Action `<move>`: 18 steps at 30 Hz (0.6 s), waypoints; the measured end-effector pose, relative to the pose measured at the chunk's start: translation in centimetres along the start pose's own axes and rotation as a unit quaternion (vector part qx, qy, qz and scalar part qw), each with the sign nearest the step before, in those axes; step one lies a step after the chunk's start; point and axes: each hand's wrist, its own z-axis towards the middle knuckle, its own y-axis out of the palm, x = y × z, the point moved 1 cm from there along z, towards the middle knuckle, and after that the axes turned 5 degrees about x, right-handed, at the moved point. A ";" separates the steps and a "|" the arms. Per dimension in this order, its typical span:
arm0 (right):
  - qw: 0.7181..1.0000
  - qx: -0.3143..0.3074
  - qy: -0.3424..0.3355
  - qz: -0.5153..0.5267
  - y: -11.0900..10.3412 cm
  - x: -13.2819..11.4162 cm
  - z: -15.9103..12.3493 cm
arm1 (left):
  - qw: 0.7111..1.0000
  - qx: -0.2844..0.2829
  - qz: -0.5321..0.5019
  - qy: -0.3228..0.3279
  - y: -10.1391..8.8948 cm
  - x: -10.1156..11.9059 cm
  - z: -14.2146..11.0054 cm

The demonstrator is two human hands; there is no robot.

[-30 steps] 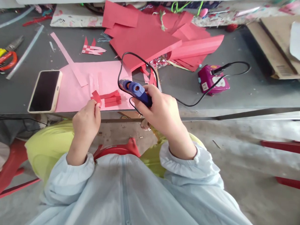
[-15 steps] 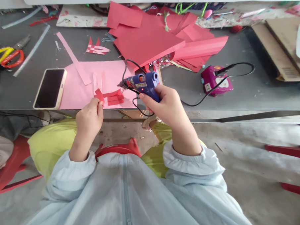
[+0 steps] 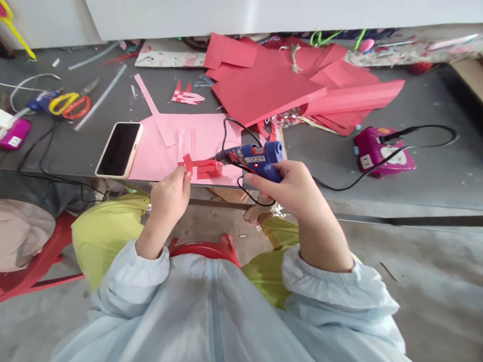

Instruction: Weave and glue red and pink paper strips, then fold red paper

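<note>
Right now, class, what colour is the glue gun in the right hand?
The glue gun is mainly blue, as the head view shows.

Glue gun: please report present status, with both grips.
Right grip: holding glue gun, nozzle near red strips. Left grip: pinching another red strip. Possibly in the way: black cord, looped across glue gun.

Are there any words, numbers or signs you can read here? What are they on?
None can be read clearly.
Glue gun: pale label, print too small.
Right purple box: white patch, dark marks too small.
Left purple box: white patch, marks too small.
White board at the back: dark scribble, too blurred.
</note>
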 end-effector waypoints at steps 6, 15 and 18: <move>0.999 -0.030 0.007 0.015 0.0 -0.3 -0.2 | 1.000 -0.009 -0.018 0.000 -0.1 0.0 -0.1; 0.999 -0.038 -0.009 0.019 0.3 -0.1 0.1 | 1.000 -0.026 -0.009 -0.006 -0.2 0.1 -0.1; 0.999 -0.041 0.002 -0.002 0.5 0.2 0.2 | 0.999 -0.031 -0.005 -0.009 -0.1 0.1 -0.1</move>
